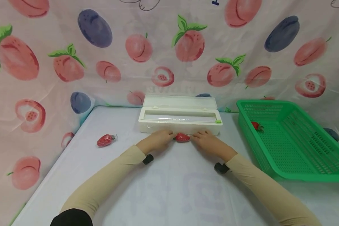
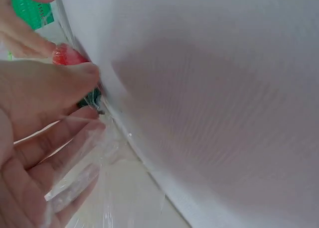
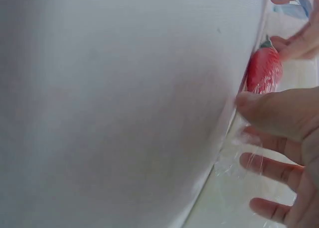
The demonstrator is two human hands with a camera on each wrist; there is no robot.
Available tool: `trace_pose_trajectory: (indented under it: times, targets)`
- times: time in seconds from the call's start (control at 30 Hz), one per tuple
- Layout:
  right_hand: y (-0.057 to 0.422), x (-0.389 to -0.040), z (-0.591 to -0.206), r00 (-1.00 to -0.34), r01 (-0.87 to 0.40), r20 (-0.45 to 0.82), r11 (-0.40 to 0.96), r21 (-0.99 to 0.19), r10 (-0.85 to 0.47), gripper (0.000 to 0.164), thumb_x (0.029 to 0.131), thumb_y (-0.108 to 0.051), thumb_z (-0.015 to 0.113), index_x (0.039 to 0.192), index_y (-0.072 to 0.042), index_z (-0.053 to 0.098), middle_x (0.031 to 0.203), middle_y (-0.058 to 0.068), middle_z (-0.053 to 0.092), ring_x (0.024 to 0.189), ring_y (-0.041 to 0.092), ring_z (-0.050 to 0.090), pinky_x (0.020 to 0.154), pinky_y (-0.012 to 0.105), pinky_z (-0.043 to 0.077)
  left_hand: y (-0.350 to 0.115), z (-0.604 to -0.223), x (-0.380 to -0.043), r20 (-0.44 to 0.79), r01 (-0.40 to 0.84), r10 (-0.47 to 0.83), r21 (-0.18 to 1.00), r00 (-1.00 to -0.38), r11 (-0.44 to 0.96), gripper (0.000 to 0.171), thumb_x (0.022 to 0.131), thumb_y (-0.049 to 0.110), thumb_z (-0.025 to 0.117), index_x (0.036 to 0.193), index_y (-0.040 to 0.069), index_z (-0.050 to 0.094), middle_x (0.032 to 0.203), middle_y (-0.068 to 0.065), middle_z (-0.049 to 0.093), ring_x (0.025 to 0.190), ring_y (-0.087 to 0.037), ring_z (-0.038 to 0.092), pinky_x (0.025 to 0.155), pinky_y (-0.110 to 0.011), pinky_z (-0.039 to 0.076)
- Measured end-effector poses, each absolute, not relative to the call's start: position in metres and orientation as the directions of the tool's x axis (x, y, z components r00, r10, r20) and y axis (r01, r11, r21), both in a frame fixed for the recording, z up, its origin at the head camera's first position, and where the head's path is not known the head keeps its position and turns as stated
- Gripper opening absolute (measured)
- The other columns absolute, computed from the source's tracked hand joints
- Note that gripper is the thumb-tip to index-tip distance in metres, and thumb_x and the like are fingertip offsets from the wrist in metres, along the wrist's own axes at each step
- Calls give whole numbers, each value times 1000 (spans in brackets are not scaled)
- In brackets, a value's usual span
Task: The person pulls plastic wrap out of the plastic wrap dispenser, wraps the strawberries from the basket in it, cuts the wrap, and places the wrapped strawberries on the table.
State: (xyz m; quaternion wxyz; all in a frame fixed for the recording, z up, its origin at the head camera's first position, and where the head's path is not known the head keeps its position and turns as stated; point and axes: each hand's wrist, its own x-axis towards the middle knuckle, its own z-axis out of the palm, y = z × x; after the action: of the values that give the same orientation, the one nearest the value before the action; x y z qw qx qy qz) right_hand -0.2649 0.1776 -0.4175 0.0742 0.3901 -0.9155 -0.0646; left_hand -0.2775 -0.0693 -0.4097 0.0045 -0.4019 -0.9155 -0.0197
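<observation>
- A strawberry [image 1: 182,137] is lying on the tabletop [image 1: 158,194], just at the near side of a white cling-film dispenser [image 1: 155,126], with its green end being turned left.
- The strawberry is being flanked by the left hand [image 1: 159,139] at its green end and by the right hand [image 1: 209,142] at its tip.
- In neither hand is a closed grip being formed: thumb and fingers are being held apart, and clear film [image 2: 107,148] is being touched by the fingers.
- The wrapping step seems to be being carried out, with film apparently being gathered around the fruit's two ends.
- A gentle tucking or twisting of the loose film seems to be being called for next, with the fruit being kept steady.
- A wrapped strawberry [image 1: 105,141] is lying at the left, and another strawberry [image 1: 256,126] is being held in the green basket [image 1: 305,176] at the right.
- No brand is being shown legibly on the dispenser; faint purple marks on the tabletop and pale lettering low on the fruit-printed backdrop [image 1: 158,28] are being left unreadable by their faintness.
</observation>
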Motion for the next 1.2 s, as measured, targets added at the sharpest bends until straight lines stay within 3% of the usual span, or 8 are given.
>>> trace_pose_trajectory:
  times: [0.2, 0.4, 0.63, 0.83, 1.1, 1.2]
  targets:
    - [193, -267, -411, -731, -680, 190, 724, -118, -656, 49, 84, -16, 69, 129, -5, 54, 127, 12, 60, 121, 31, 52, 103, 48, 40, -69, -410, -277, 60, 720, 718, 64, -694, 691, 36, 85, 9, 64, 121, 6, 61, 103, -8, 62, 94, -20, 60, 87, -33, 50]
    - [217, -277, -396, -792, -610, 318, 693, -385, -520, 46, 77, -13, 75, 120, -3, 61, 113, 13, 66, 109, 30, 57, 94, 48, 46, -63, -407, -281, 112, 729, 722, 32, -682, 684, 30, 85, 14, 66, 115, 10, 65, 102, -6, 62, 91, -17, 58, 83, -31, 50]
    - [241, -303, -396, -794, -587, 481, 673, -450, -371, 37, 72, -8, 79, 105, 2, 67, 106, 19, 67, 107, 36, 54, 93, 53, 43, -36, -386, -285, 231, 724, 717, -67, -658, 686, 16, 89, 23, 61, 99, 13, 70, 91, -1, 64, 84, -17, 61, 77, -33, 48]
    - [251, -320, -400, -860, -501, 385, 700, -509, -336, 43, 72, -13, 80, 112, -3, 65, 116, 19, 64, 118, 39, 43, 98, 60, 35, 3, -369, -294, 295, 697, 698, -129, -653, 706, 20, 90, 28, 60, 100, 14, 70, 95, 0, 65, 92, -18, 62, 84, -32, 48]
    - [260, -336, -408, -891, -454, 262, 717, -529, -371, 48, 74, -19, 79, 119, -7, 64, 125, 15, 61, 128, 40, 32, 102, 65, 25, 47, -368, -309, 396, 645, 637, -132, -662, 753, 20, 91, 31, 58, 100, 18, 70, 96, 1, 66, 90, -16, 62, 85, -31, 48]
    - [261, -339, -412, -900, -436, 233, 722, -537, -369, 49, 75, -20, 78, 120, -8, 63, 127, 15, 60, 131, 39, 29, 102, 66, 23, 59, -373, -315, 395, 630, 626, -136, -673, 764, 24, 91, 33, 58, 107, 20, 69, 98, 2, 66, 92, -15, 62, 86, -31, 48]
